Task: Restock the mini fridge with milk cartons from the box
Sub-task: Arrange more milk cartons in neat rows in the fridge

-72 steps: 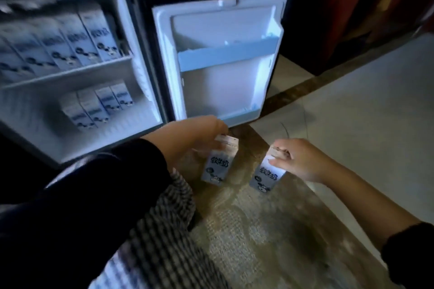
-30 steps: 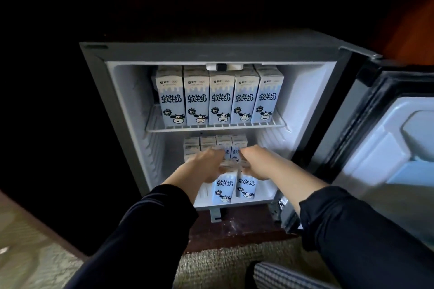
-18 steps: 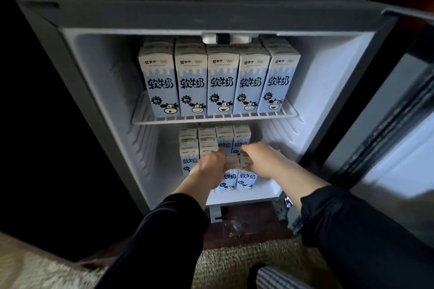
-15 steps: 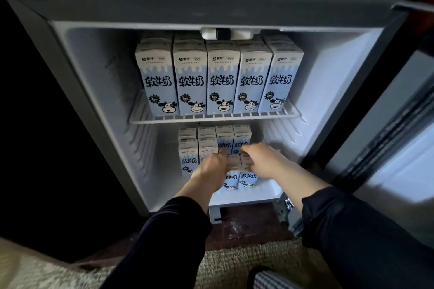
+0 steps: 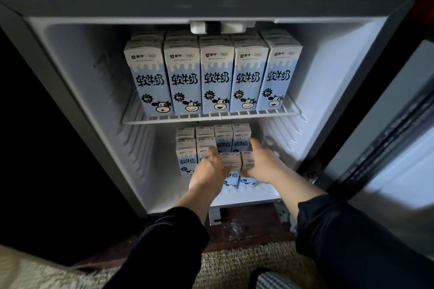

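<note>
The mini fridge stands open in front of me. Blue and white milk cartons with a cow picture fill the front of its wire shelf. Several smaller cartons stand in the lower compartment. My left hand is wrapped on the left side of one milk carton at the front of the fridge floor. My right hand grips a second carton right beside it. Both cartons stand upright and touch each other. The box is out of view.
The fridge door hangs open on the right. Bare white floor of the fridge lies left of the lower cartons. A woven rug lies below the fridge, with checked cloth at the bottom edge. Darkness surrounds the fridge on the left.
Both hands carried one carton each from the rug into the lower compartment. Over the last half second they slid from the carton tops to the outer sides.
</note>
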Motion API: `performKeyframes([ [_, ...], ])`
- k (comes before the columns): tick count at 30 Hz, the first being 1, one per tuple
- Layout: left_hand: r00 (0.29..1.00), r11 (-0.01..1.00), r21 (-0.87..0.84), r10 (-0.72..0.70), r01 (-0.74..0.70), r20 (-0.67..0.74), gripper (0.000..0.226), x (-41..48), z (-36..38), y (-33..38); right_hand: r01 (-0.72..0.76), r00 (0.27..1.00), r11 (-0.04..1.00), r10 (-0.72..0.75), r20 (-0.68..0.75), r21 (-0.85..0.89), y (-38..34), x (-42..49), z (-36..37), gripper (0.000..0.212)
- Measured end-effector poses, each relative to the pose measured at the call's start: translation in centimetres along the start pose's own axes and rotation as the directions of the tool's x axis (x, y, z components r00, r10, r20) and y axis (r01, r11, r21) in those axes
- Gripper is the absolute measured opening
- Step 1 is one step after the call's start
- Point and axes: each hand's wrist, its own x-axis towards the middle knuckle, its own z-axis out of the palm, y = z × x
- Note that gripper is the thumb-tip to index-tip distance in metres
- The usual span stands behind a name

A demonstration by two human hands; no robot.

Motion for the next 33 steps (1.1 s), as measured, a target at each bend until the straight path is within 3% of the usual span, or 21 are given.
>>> performKeyframes([
  [3, 0.994, 0.992, 0.099, -0.090, 0.083, 0.070, 0.043, 0.0, 0.8, 0.1, -0.039, 0.998, 0.994, 0.045, -0.051, 0.104, 0.0, -0.3, 0.0, 0.074],
  [7, 0.976, 0.977, 0.135, -0.179, 0.163, 0.120, 0.043, 0.7, 2.8, -0.2, -0.107, 0.994, 0.991, 0.109, -0.020, 0.076, 0.2, -0.8, 0.8, 0.061],
  [13, 0.973, 0.973, -0.058, -0.217, 0.222, 0.083, 0.035, 1.2, 4.5, -0.4, -0.147, 0.985, 0.974, 0.161, -0.066, 0.175, 0.6, -1.1, 1.6, 0.086],
  [19, 0.985, 0.979, -0.109, -0.168, 0.170, 0.023, 0.030, 2.1, 4.2, -1.0, -0.120, 0.981, 0.971, 0.148, -0.125, 0.207, 0.7, -0.5, 1.8, 0.062],
  [28, 0.989, 0.982, -0.115, -0.145, 0.147, 0.023, 0.036, 1.6, 4.6, -1.0, -0.090, 0.963, 0.931, 0.171, -0.207, 0.354, -0.2, 1.3, 2.6, 0.065],
  [33, 0.993, 0.979, -0.165, -0.115, 0.118, 0.027, 0.020, 1.4, 4.6, -1.9, -0.147, 0.961, 0.934, 0.213, -0.176, 0.325, 0.7, 1.7, 3.0, 0.048],
])
